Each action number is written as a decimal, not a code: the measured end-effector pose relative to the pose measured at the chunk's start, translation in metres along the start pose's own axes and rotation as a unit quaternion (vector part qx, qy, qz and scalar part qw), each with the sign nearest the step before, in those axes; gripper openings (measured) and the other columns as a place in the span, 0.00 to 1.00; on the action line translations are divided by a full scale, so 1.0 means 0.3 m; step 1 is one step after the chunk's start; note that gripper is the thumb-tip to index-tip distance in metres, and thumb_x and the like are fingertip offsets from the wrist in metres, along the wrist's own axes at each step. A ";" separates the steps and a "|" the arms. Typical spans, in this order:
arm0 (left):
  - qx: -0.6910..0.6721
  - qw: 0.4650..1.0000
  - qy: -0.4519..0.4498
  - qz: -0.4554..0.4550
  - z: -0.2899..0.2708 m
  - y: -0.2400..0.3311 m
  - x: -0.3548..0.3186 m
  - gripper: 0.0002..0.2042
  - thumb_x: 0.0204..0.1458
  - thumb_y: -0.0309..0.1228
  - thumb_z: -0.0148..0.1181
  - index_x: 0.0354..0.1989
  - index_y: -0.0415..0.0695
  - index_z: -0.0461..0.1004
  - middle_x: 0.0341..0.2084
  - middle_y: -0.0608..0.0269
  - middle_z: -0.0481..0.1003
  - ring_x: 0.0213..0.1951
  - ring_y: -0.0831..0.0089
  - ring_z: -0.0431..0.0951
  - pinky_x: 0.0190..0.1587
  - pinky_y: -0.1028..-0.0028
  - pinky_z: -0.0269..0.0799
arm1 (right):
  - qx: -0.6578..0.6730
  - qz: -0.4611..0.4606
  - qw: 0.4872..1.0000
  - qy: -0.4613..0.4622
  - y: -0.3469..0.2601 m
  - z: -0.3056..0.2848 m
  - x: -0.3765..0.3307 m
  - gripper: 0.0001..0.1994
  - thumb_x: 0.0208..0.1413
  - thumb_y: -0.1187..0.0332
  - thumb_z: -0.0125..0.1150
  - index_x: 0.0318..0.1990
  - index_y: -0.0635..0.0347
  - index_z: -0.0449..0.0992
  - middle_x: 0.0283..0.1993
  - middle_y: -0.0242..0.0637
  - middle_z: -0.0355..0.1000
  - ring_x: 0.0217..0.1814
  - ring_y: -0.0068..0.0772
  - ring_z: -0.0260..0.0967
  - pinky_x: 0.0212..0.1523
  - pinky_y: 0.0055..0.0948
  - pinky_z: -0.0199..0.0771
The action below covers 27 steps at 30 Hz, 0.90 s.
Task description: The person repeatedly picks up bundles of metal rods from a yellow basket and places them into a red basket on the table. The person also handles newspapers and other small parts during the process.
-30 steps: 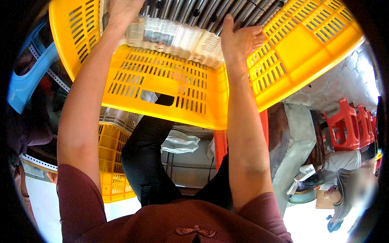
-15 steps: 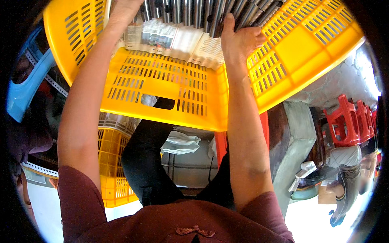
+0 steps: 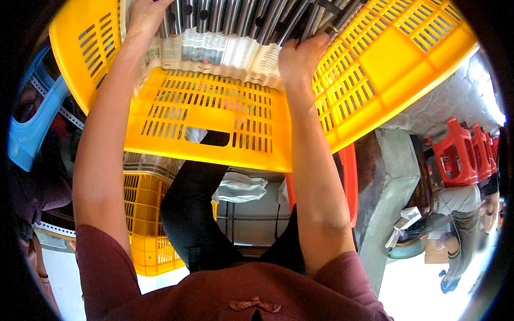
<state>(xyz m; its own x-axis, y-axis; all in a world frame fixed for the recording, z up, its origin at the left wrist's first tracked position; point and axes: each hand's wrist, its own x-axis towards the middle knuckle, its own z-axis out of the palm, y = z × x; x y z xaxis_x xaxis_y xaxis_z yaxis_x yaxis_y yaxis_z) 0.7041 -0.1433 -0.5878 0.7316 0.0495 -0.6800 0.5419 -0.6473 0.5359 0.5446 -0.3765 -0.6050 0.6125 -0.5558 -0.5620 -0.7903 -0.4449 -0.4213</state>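
Metal tubes point(image 3: 241, 18) on newspaper point(image 3: 214, 53) in yellow crate point(image 3: 225, 117), right hand point(image 3: 300, 56) seemingly clasping some, left hand point(image 3: 147, 16) grip unclear.

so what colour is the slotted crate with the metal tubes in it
Bright yellow crate, clearest in the head view.

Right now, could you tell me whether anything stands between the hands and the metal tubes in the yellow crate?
Nothing visible does: the left hand and right hand already rest on the metal tubes in the yellow crate.

Small workshop or parts-sorting yard: slotted yellow plastic crates point(image 3: 214, 123) full of grey metal tubes point(image 3: 241, 16), concrete pillar point(image 3: 388, 203), stacked red plastic chairs point(image 3: 463, 155), bare floor.
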 end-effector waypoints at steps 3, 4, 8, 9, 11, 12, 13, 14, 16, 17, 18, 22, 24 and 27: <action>0.030 0.999 -0.001 -0.026 -0.008 0.026 -0.008 0.22 0.59 0.36 0.55 0.59 0.40 0.67 0.51 0.52 0.74 0.52 0.61 0.73 0.53 0.63 0.70 | 0.051 -0.037 0.998 -0.005 -0.030 0.001 -0.016 0.40 0.54 0.66 0.59 0.65 0.81 0.43 0.59 0.71 0.54 0.62 0.70 0.53 0.65 0.54 0.53; 0.018 0.999 0.010 -0.050 0.004 0.068 -0.026 0.22 0.59 0.36 0.55 0.59 0.40 0.67 0.50 0.52 0.74 0.51 0.61 0.73 0.53 0.63 0.70 | 0.031 -0.033 0.999 -0.004 -0.047 0.009 -0.011 0.39 0.54 0.67 0.59 0.65 0.81 0.43 0.60 0.70 0.54 0.61 0.70 0.53 0.65 0.54 0.53; 0.000 0.999 0.024 -0.043 0.036 0.139 -0.079 0.22 0.59 0.37 0.56 0.59 0.38 0.67 0.50 0.51 0.74 0.51 0.61 0.74 0.54 0.63 0.69 | 0.054 -0.070 0.996 0.023 -0.018 0.018 -0.057 0.32 0.59 0.63 0.54 0.63 0.76 0.49 0.57 0.64 0.57 0.64 0.59 0.54 0.66 0.52 0.52; 0.003 1.000 0.022 -0.016 0.035 0.121 -0.076 0.22 0.59 0.37 0.56 0.59 0.37 0.67 0.50 0.51 0.74 0.52 0.61 0.73 0.54 0.63 0.69 | 0.081 -0.072 0.994 0.006 -0.003 -0.001 -0.068 0.31 0.60 0.64 0.54 0.63 0.76 0.50 0.57 0.63 0.58 0.66 0.57 0.53 0.66 0.52 0.51; -0.026 0.997 0.053 -0.042 0.037 0.093 -0.067 0.23 0.59 0.37 0.56 0.59 0.37 0.67 0.51 0.50 0.74 0.53 0.60 0.73 0.55 0.63 0.69 | 0.141 -0.007 0.989 0.054 0.149 0.053 -0.046 0.26 0.61 0.71 0.53 0.62 0.73 0.51 0.50 0.56 0.66 0.52 0.50 0.70 0.49 0.42 0.72; -0.040 0.995 0.067 -0.055 0.035 0.081 -0.058 0.23 0.59 0.36 0.56 0.59 0.36 0.66 0.52 0.50 0.73 0.53 0.60 0.73 0.56 0.63 0.69 | 0.135 0.044 0.988 0.057 0.199 0.056 -0.035 0.26 0.61 0.72 0.53 0.63 0.73 0.51 0.48 0.54 0.68 0.45 0.48 0.73 0.42 0.38 0.75; -0.021 0.997 0.052 -0.047 0.032 0.081 -0.047 0.23 0.59 0.37 0.56 0.59 0.36 0.66 0.52 0.50 0.73 0.54 0.60 0.73 0.56 0.63 0.69 | 0.125 0.055 0.988 0.066 0.202 0.056 -0.030 0.25 0.60 0.73 0.52 0.62 0.73 0.52 0.43 0.52 0.70 0.38 0.45 0.74 0.35 0.36 0.75; -0.003 0.998 0.038 -0.040 0.027 0.080 -0.039 0.23 0.59 0.37 0.56 0.59 0.36 0.66 0.52 0.50 0.73 0.54 0.60 0.73 0.56 0.63 0.69 | 0.116 0.066 0.988 0.075 0.203 0.055 -0.027 0.25 0.60 0.74 0.52 0.61 0.73 0.53 0.38 0.49 0.72 0.30 0.42 0.74 0.28 0.34 0.75; 0.022 0.999 0.022 -0.007 0.020 0.049 -0.011 0.22 0.59 0.37 0.56 0.58 0.36 0.67 0.51 0.50 0.74 0.53 0.60 0.73 0.55 0.62 0.69 | 0.100 0.098 0.986 0.086 0.200 0.065 -0.025 0.22 0.58 0.75 0.53 0.58 0.74 0.57 0.29 0.45 0.73 0.24 0.39 0.75 0.22 0.31 0.75; 0.013 1.000 0.017 -0.010 0.020 0.033 0.001 0.22 0.59 0.37 0.56 0.58 0.36 0.67 0.51 0.50 0.74 0.52 0.60 0.74 0.55 0.62 0.70 | 0.106 0.109 0.985 0.081 0.205 0.068 -0.015 0.20 0.57 0.75 0.54 0.54 0.75 0.61 0.27 0.45 0.73 0.25 0.39 0.76 0.23 0.31 0.74; 0.004 1.000 0.013 -0.012 0.020 0.023 0.010 0.22 0.59 0.36 0.56 0.58 0.36 0.67 0.50 0.50 0.74 0.52 0.60 0.74 0.54 0.62 0.70 | 0.113 0.119 0.984 0.077 0.207 0.067 -0.002 0.17 0.56 0.75 0.56 0.51 0.76 0.65 0.25 0.44 0.73 0.25 0.39 0.76 0.23 0.31 0.74; -0.021 0.998 0.038 -0.038 0.029 0.020 0.000 0.23 0.58 0.37 0.58 0.57 0.35 0.66 0.47 0.50 0.75 0.48 0.61 0.76 0.50 0.62 0.72 | 0.111 0.117 0.987 0.019 0.145 0.023 0.018 0.11 0.51 0.70 0.62 0.34 0.75 0.75 0.24 0.47 0.75 0.26 0.41 0.76 0.30 0.35 0.74; 0.026 0.998 0.031 -0.056 0.015 0.010 0.008 0.24 0.58 0.38 0.58 0.58 0.35 0.66 0.47 0.50 0.75 0.47 0.61 0.76 0.49 0.62 0.73 | 0.053 0.104 0.993 0.012 0.106 0.017 0.011 0.13 0.48 0.67 0.65 0.33 0.73 0.77 0.29 0.52 0.78 0.31 0.46 0.77 0.38 0.39 0.74; -0.002 0.998 0.024 -0.050 0.010 -0.021 0.007 0.23 0.57 0.39 0.58 0.56 0.36 0.68 0.44 0.50 0.76 0.46 0.61 0.76 0.47 0.63 0.73 | -0.024 0.024 0.998 0.044 0.103 0.016 0.001 0.14 0.47 0.68 0.67 0.34 0.73 0.77 0.32 0.54 0.78 0.35 0.51 0.77 0.39 0.40 0.74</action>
<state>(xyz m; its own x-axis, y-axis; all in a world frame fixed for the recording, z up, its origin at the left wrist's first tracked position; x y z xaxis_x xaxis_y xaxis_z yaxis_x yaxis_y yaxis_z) 0.7010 -0.1415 -0.5940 0.6931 0.1503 -0.7050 0.6147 -0.6342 0.4690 0.5203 -0.3871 -0.6215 0.5744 -0.6359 -0.5154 -0.8186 -0.4485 -0.3590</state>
